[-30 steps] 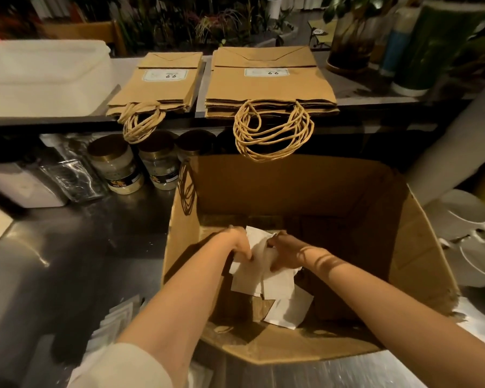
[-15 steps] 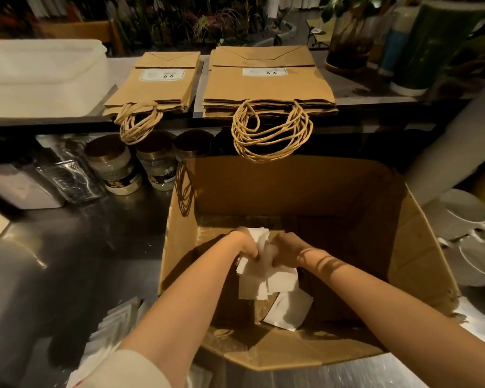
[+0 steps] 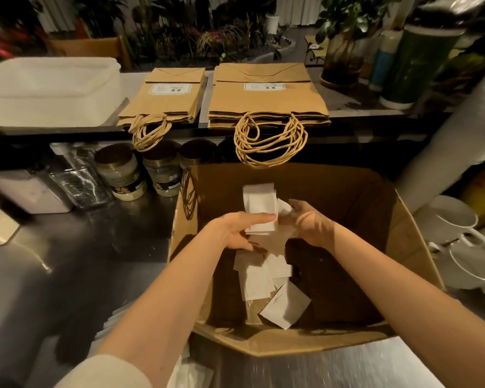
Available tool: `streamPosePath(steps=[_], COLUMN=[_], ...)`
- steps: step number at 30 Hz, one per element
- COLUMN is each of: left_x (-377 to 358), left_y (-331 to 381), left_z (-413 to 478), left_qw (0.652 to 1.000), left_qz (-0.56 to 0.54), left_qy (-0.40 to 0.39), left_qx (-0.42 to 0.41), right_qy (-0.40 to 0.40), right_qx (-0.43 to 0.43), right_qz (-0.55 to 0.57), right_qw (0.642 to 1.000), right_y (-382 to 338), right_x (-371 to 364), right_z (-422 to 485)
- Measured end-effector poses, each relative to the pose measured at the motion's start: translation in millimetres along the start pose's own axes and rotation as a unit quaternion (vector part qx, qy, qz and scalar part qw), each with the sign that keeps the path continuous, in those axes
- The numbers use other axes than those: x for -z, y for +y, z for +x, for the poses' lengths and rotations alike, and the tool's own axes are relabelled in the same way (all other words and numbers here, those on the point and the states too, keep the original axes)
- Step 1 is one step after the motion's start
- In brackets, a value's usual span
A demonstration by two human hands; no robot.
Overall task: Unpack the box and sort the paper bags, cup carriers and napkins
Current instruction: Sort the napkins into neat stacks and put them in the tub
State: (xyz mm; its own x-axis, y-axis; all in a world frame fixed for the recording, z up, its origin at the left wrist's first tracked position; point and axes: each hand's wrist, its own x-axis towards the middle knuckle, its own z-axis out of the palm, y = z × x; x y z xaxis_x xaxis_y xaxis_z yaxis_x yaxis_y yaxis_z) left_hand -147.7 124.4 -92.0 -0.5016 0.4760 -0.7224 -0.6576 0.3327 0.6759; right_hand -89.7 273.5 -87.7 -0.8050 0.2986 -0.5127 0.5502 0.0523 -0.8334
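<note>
1. The box was matt brown cardboard.
2. The napkins were thin white paper, matt and creased.
3. The paper bags were smooth kraft paper with twisted cord handles.
4. The counter was glossy, reflective metal.
5. The mugs were glossy white ceramic.
6. The tub was cloudy white plastic.

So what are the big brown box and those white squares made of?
The big brown open box looks like matte corrugated cardboard, judging by its thick, frayed rim. The white squares seem thin, soft paper, probably napkins: they bend and crease.
</note>
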Motion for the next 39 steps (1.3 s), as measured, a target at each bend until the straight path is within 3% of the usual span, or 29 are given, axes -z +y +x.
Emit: streamPosePath(steps=[3,6,9,11,14,18,22,25,27,30,32,35,39], left_x=[-8,2,12,18,25,30,34,39,37,38,42,41,41], left_y=[7,9,6,3,0,0,9,14,15,13,12,12,12], left_z=[-12,-9,-12,-11,-8,0,-2,-2,-6,-7,-5,0,-5], left_qw=[1.0,0.996,0.99,0.986,0.97,0.944,0.926,0.932,0.941,0.932,0.924,0.925,0.926], left_qz=[-0.027,0.006,0.042,0.078,0.152,0.233,0.294,0.29,0.28,0.302,0.32,0.317,0.325], left_qy=[0.009,0.082,0.13,0.148,0.186,0.231,0.233,0.218,0.192,0.198,0.209,0.209,0.193], left_qx=[-0.005,-0.029,-0.032,-0.028,-0.034,-0.041,-0.037,-0.017,-0.002,-0.015,-0.022,-0.025,-0.02], right_qy=[-0.03,-0.044,-0.049,-0.064,-0.161,-0.267,-0.294,-0.295,-0.278,-0.216,-0.162,-0.113,-0.159], right_qx=[-0.002,-0.018,0.044,0.085,0.094,0.079,0.09,0.126,0.154,0.199,0.233,0.233,0.238], right_qz=[0.093,0.136,-0.117,-0.337,-0.587,-0.634,-0.726,-0.778,-0.771,-0.699,-0.662,-0.688,-0.673], right_qw=[0.995,0.99,0.991,0.935,0.788,0.721,0.615,0.54,0.552,0.652,0.694,0.677,0.682], right_y=[-2,-4,6,23,58,95,118,129,130,107,84,70,84], right_x=[0,4,6,6,-3,-20,-25,-28,-30,-28,-25,-26,-45], right_z=[-6,-8,-3,-3,-7,-13,-10,-9,-7,-2,0,4,12])
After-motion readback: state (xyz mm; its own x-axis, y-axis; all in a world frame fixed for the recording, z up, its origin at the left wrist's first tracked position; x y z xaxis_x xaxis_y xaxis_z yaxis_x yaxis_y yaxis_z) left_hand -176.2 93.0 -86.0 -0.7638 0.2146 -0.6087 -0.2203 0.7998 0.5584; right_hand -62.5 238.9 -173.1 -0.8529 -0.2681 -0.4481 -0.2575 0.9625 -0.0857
